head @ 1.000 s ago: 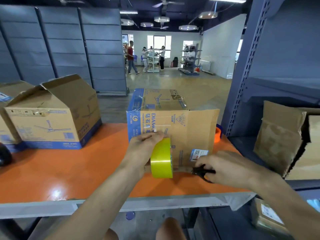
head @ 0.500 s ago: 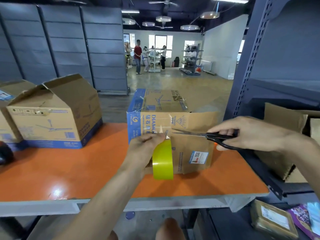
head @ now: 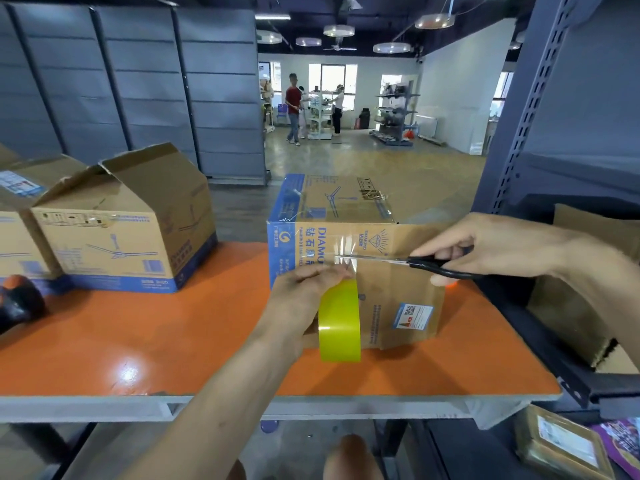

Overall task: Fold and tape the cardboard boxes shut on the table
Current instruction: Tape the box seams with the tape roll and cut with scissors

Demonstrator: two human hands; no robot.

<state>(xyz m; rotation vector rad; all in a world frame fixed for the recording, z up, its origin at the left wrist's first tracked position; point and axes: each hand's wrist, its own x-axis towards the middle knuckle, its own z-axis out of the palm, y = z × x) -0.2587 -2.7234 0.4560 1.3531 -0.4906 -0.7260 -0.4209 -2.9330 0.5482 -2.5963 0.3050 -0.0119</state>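
The left hand (head: 304, 292) grips the tape roll (head: 339, 322) against the near face of the box (head: 398, 299); the tape strip (head: 346, 249) rises from it. The right hand (head: 491, 244) holds the scissors (head: 408, 262) crosswise from the box's right, blades seemingly at the strip.

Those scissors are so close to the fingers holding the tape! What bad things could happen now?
1. The tips of the scissors in the right hand sit just above the fingers of the left hand, so a careless snip might nick them.
2. The left hand grips the yellow tape roll against the box. Once the strip is cut, its loose end could curl and stick to itself or wrinkle.
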